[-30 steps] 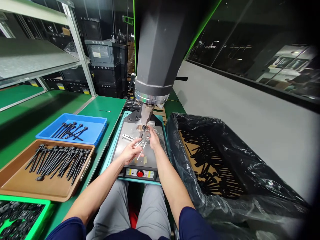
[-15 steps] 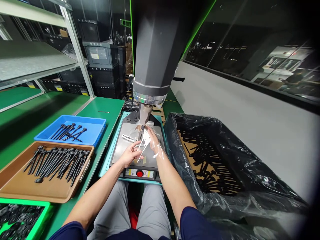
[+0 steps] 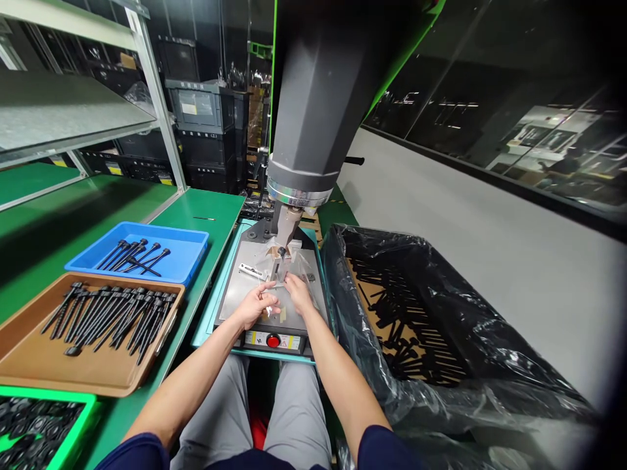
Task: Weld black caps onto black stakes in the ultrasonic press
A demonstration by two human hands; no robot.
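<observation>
My left hand (image 3: 255,305) is at the front left of the metal plate of a press-like machine, fingers curled and thumb drawn in. A small white bit (image 3: 269,311) shows by its fingers; what it grips is too small to make out. My right hand (image 3: 298,294) is at the front right of a small upright fixture (image 3: 275,269), its fingertips pinched together close to it. What lies between them is hidden. A small black part (image 3: 281,251) is at the top of the fixture, right under the machine's tapered metal head (image 3: 288,225). Clear plastic guards flank the fixture.
At left, a blue tray (image 3: 196,261) and a brown tray (image 3: 29,356) hold black rods with round heads. A green tray (image 3: 93,408) holds black round parts. On the right, a plastic-lined bin (image 3: 353,326) contains more black rods. A red button (image 3: 273,341) faces me.
My right hand has come down and back from beside the machine's head to the fixture's front. The bright white streaks between my hands are gone. My left hand has barely moved.
</observation>
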